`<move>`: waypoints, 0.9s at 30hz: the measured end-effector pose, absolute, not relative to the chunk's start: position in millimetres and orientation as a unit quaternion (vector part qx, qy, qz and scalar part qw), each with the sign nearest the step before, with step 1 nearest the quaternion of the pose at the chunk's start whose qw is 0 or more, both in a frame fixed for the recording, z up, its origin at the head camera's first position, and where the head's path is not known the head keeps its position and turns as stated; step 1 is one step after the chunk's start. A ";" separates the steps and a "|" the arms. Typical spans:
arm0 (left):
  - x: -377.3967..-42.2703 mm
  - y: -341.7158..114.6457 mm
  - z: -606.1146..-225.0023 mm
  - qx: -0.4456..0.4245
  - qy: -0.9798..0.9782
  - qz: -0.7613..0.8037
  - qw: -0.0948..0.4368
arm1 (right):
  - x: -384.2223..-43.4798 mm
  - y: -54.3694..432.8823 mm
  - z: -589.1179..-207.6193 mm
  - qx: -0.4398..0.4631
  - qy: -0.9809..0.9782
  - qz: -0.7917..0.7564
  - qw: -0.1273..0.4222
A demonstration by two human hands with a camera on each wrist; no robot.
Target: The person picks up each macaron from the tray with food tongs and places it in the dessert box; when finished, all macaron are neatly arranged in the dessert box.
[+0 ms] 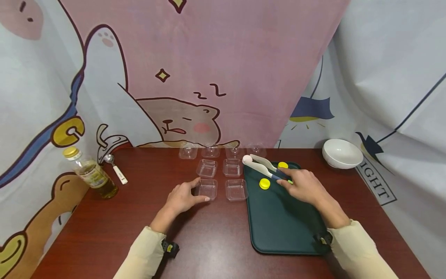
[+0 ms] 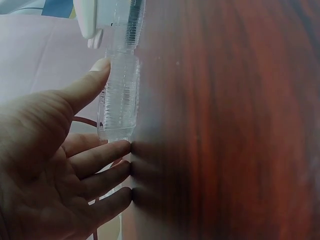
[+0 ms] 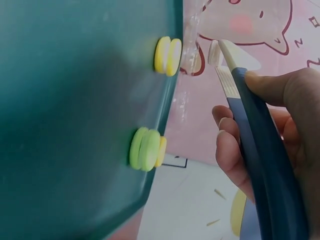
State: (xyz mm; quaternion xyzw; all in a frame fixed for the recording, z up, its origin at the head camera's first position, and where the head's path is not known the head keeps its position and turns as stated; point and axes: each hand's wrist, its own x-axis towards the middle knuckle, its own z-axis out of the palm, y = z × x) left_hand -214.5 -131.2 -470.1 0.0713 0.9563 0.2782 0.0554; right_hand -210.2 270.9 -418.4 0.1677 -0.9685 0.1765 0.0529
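Note:
My right hand (image 1: 306, 186) grips a pair of tongs (image 1: 259, 168) with white tips and dark blue handles, held above the far left corner of a dark green tray (image 1: 278, 224). Between the tips sits a pale macaron (image 1: 247, 160), also visible in the right wrist view. At the nearest left clear plastic box (image 1: 207, 189) is my left hand (image 1: 181, 198). Its thumb and forefinger are spread about the box's left side, the other fingers extended to the table. Yellow macarons (image 1: 265, 183) and a green macaron (image 3: 146, 150) lie on the tray.
Three more open clear boxes (image 1: 236, 190) stand beside and behind that one, with several clear lids (image 1: 188, 151) along the back edge. A white bowl (image 1: 342, 154) is at the far right. An oil bottle (image 1: 94, 178) and a scoop (image 1: 118, 170) are at the left.

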 end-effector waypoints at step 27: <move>-214.8 -130.6 -469.2 0.073 0.955 0.284 0.053 | -203.3 231.9 -420.3 0.228 -0.951 0.208 0.017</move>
